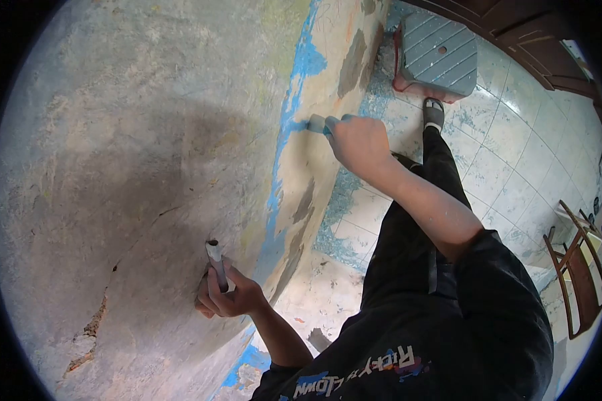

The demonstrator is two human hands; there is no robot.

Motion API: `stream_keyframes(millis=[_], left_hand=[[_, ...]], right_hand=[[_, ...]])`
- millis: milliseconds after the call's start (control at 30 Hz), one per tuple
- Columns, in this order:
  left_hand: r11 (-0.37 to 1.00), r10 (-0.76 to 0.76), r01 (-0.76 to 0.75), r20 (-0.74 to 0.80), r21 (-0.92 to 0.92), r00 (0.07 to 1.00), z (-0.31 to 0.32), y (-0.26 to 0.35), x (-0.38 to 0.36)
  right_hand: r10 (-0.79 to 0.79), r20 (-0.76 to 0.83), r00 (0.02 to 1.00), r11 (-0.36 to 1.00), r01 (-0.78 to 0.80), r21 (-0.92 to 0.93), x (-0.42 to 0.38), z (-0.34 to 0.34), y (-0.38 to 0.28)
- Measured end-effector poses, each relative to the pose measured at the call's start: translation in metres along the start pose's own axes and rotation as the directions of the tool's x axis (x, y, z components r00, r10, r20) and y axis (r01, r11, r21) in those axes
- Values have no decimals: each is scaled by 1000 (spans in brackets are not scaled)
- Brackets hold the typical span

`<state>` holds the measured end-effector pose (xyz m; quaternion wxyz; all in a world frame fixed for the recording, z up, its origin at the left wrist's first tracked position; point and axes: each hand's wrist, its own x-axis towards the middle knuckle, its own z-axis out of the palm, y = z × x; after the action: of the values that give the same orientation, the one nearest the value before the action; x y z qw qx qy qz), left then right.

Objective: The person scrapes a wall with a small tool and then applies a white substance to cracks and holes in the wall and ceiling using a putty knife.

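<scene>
My right hand [360, 144] is closed round the handle of a scraper [316, 124], whose blade meets the wall at a strip of blue paint [308, 60]. Lower on the left, my left hand [229, 294] has its fingers wrapped round a pale pipe [215, 257] that sticks out of the wall [134, 154]. The pipe's open end points up in view. Around the blue strip, the wall shows bare cream and grey patches.
A grey plastic stool [438, 53] stands on the tiled floor [498, 160] by my foot. Paint flakes lie on the tiles along the wall. A wooden chair [585, 294] is at the right, and dark wooden furniture [522, 33] at the top right.
</scene>
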<state>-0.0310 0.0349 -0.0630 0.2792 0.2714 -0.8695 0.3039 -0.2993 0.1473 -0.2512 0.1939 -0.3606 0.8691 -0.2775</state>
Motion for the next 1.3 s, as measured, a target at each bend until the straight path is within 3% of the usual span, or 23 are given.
stream_keyframes(millis=[467, 567, 767, 867, 1233, 1300], left_hand=[[1000, 18, -19, -16, -6, 1000, 3, -1, 1], [1000, -15, 15, -10, -21, 1000, 0, -2, -3], [1000, 6, -6, -9, -11, 1000, 0, -3, -3], [1000, 3, -4, -34, -12, 999, 4, 2, 1], [999, -3, 4, -17, 54, 1000, 2, 6, 4], [1000, -14, 13, -31, -27, 999, 5, 8, 6]], right_hand=[[10, 77, 997, 1000, -10, -8, 2, -5, 1], [34, 66, 997, 999, -33, -28, 7, 25, 11], [6, 52, 999, 1000, -5, -29, -2, 3, -1], [47, 14, 999, 999, -47, 5, 4, 33, 17], [16, 56, 998, 1000, -16, 14, -7, -1, -2], [-3, 75, 997, 1000, 3, 5, -5, -2, -10]])
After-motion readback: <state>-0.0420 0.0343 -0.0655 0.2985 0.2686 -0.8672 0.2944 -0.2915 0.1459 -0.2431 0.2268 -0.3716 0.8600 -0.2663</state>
